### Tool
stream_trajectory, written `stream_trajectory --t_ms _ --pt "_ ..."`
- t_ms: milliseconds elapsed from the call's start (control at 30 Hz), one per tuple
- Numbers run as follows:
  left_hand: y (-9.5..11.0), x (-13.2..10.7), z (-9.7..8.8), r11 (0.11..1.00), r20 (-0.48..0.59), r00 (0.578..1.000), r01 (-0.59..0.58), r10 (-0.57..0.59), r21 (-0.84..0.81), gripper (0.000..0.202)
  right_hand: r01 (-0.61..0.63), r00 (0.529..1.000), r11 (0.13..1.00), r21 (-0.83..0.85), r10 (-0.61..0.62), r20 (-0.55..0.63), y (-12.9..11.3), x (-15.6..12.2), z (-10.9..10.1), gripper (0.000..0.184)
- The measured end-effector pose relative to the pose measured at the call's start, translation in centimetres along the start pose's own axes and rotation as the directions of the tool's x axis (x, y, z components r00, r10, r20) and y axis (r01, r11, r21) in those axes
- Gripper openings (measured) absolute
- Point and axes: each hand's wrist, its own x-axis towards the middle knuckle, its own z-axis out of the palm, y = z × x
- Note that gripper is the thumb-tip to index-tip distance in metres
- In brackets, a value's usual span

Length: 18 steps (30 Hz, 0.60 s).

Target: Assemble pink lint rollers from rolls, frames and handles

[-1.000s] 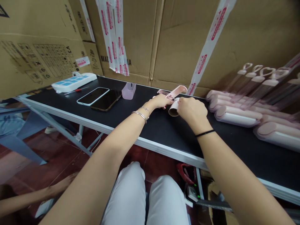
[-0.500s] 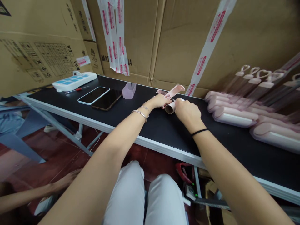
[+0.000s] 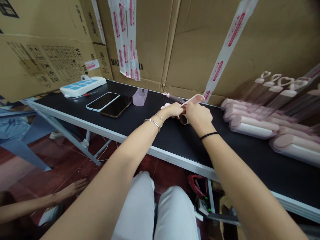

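My left hand (image 3: 173,110) is closed around the pink handle (image 3: 194,99) of a lint roller on the black table (image 3: 140,120). My right hand (image 3: 198,115) grips the paper roll (image 3: 184,119), whose open cardboard end shows between the two hands. The hands touch each other and hide most of the roll. A thin pink stick (image 3: 173,97) lies just behind them.
Pink lint rollers in cases (image 3: 252,125) are piled at the right. Two phones (image 3: 110,103), a pink cup (image 3: 139,96) and a white-blue power strip (image 3: 82,85) lie at the left. Cardboard boxes (image 3: 200,43) wall the back. Another person's hand (image 3: 72,188) reaches near the floor.
My right hand has moved further over the roll toward the handle, so less of the roll shows. The view has shifted slightly.
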Motion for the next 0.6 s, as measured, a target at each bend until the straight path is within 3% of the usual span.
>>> stream_trajectory --t_ms 100,233,433,600 --pt "0.1 0.0 0.1 0.998 -0.012 0.999 0.047 -0.047 -0.031 0.029 -0.059 0.998 0.998 0.015 0.059 -0.028 -0.6 -0.3 -0.2 0.037" --pt "0.0 -0.4 0.0 0.993 -0.035 0.999 0.016 -0.02 -0.119 0.041 -0.068 0.996 0.998 0.006 0.068 -0.053 0.2 -1.1 -0.2 0.035" --pt "-0.6 -0.2 -0.2 0.923 -0.058 0.997 0.024 -0.05 -0.385 0.024 -0.042 0.999 0.989 0.143 0.038 0.034 3.6 -0.3 0.0 0.037" --pt "-0.8 0.3 -0.6 0.918 -0.117 0.989 0.039 -0.092 -0.394 0.019 -0.081 0.997 0.954 0.289 0.076 0.026 5.5 0.6 1.0 0.038"
